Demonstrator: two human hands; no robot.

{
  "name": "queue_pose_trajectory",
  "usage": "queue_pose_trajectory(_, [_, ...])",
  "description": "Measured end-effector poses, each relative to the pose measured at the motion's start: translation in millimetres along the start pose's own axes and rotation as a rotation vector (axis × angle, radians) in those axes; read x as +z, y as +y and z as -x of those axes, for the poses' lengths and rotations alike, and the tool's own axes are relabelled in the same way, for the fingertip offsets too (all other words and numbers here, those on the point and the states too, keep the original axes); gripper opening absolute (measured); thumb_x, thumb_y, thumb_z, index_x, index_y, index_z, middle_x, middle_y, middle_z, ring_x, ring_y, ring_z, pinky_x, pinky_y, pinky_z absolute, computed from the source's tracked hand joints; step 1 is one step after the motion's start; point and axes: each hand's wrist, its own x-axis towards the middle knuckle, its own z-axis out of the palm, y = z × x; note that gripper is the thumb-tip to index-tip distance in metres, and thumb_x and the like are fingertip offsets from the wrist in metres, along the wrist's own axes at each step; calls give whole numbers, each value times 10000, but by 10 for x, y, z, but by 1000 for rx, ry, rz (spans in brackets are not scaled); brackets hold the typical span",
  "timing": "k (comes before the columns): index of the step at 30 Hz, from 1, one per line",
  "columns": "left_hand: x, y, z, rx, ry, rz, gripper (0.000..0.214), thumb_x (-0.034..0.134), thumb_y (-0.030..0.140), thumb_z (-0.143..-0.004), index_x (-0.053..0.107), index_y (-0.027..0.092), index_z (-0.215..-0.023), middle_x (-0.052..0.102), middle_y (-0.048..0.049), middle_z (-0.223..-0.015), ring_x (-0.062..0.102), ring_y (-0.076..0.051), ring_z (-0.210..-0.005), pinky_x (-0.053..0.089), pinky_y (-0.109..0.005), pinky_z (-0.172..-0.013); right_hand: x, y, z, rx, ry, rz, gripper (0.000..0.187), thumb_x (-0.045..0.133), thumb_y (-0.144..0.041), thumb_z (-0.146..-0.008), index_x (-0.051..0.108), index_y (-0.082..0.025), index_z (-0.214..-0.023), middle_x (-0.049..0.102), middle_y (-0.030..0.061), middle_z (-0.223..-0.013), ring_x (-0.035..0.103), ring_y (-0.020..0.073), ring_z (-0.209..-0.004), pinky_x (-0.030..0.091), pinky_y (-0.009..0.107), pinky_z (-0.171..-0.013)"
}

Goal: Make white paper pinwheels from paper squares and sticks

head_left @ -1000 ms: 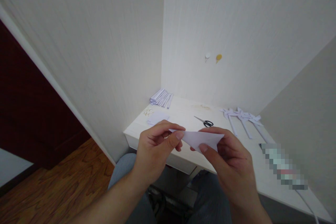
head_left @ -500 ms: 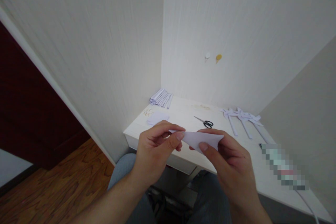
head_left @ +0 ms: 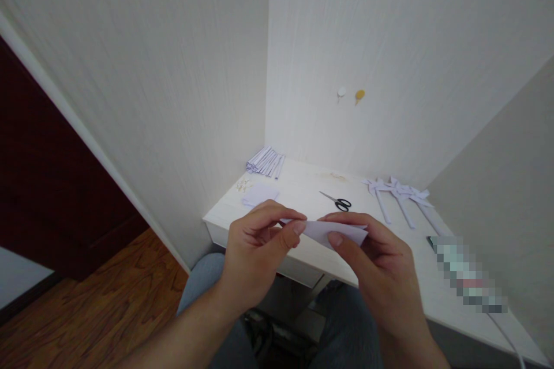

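A folded piece of white paper (head_left: pixel 320 232) is held up above the front edge of the desk, between my two hands. My left hand (head_left: pixel 259 256) pinches its left end between thumb and fingers. On the right part, my right hand (head_left: pixel 376 259) grips it with the thumb on the near face and the fingers behind. Beyond the hands lies a pair of scissors (head_left: pixel 340 202) with black handles. White paper squares (head_left: pixel 261 194) rest behind my left hand, next to a small heap of tiny pale pieces (head_left: pixel 243 185).
Many rolled paper sticks (head_left: pixel 265 162) are stacked in the back left corner of the white desk (head_left: pixel 298 187). Several paper pinwheels (head_left: pixel 400 193) on sticks lie at the back right. A blurred-out device (head_left: pixel 465 274) with a cable is at the right. Two hooks (head_left: pixel 360 94) hang on the wall.
The paper has tilted so its near face looks narrower, and its right end shows separated layers. Both hands keep their grip in nearly the same place.
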Motion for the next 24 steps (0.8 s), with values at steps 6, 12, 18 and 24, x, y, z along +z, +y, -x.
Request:
queue_pose_trajectory(6, [-24, -34, 32, 61, -18, -110, 52, 823, 190, -834, 854, 219, -862, 717, -34, -758, 643, -132, -693, 517, -201, -581, 7, 4, -19, -40, 19, 4, 51, 784, -269, -909, 817, -293, -939, 822, 14, -958, 738, 202, -909, 590, 294, -801])
queue_pose_trajectory(12, [-23, -35, 22, 18, -56, -20, 38, 833, 190, -831, 856, 219, -838, 687, -17, -701, 618, -112, -641, 494, -195, -566, 5, 6, -33, -40, 26, -18, 58, 802, -256, -899, 833, -304, -899, 823, -3, -926, 735, 176, -860, 589, 261, -764])
queue_pose_trajectory(18, [-32, -19, 1, -39, -82, 18, 34, 832, 216, -835, 862, 208, -820, 690, -20, -680, 616, -112, -612, 484, -208, -557, -35, 12, -30, -8, 38, -8, 69, 815, -258, -887, 847, -319, -885, 826, -10, -902, 731, 167, -806, 587, 245, -713])
queue_pose_trajectory(24, [-76, -31, -27, -4, -134, -93, 117, 762, 238, -905, 869, 207, -871, 706, -26, -659, 629, -134, -672, 502, -237, -649, -64, 51, -44, 2, 44, -5, 31, 826, -278, -872, 847, -297, -859, 827, 14, -896, 739, 188, -811, 600, 256, -711])
